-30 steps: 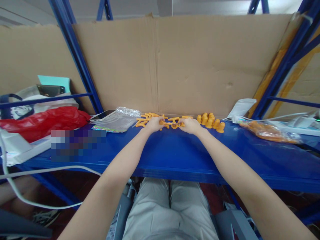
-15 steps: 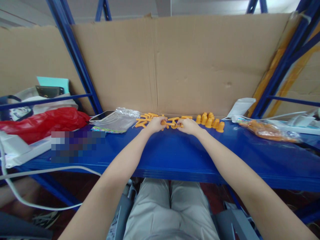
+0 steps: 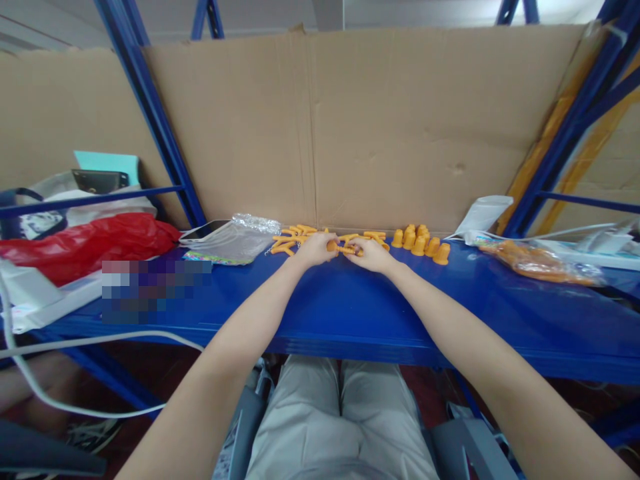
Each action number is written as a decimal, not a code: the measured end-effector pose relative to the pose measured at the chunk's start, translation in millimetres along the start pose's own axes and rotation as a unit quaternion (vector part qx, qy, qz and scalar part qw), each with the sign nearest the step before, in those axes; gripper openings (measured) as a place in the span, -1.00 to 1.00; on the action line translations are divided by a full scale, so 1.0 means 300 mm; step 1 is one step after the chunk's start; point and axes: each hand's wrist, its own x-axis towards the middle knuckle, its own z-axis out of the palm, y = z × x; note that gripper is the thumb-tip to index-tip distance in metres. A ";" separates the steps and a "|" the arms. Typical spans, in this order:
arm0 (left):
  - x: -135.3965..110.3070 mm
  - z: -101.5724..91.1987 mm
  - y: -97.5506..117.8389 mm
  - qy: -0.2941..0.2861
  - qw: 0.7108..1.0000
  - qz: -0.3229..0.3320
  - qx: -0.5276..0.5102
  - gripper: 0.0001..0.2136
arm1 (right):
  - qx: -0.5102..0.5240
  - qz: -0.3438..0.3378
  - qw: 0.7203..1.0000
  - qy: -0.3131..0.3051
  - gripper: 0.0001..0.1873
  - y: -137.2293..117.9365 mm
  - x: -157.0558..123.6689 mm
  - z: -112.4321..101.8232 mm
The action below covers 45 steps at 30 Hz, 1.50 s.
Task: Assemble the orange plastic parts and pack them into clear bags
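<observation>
Both my hands reach to the back of the blue shelf (image 3: 350,313). My left hand (image 3: 315,249) and my right hand (image 3: 370,254) are closed, pinching the two ends of one small orange plastic piece (image 3: 343,249) between them. Just behind them lies a scatter of orange curved pieces (image 3: 290,239). To the right of my right hand stands a cluster of several orange cone-shaped pieces (image 3: 423,241).
A clear plastic bag (image 3: 235,239) and a phone lie left of the pieces. A red bag (image 3: 85,243) and a white cable (image 3: 100,341) are further left. A bag of orange parts (image 3: 540,263) and a white pouch (image 3: 483,215) sit right. Cardboard (image 3: 400,127) backs the shelf.
My hands have drawn closer together on the orange piece; the right hand slid left. Little else has moved.
</observation>
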 end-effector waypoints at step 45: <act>-0.017 -0.050 0.006 0.011 0.996 -0.072 0.042 -0.76 | -0.120 0.043 0.992 -0.007 -0.65 0.038 -0.011 -0.121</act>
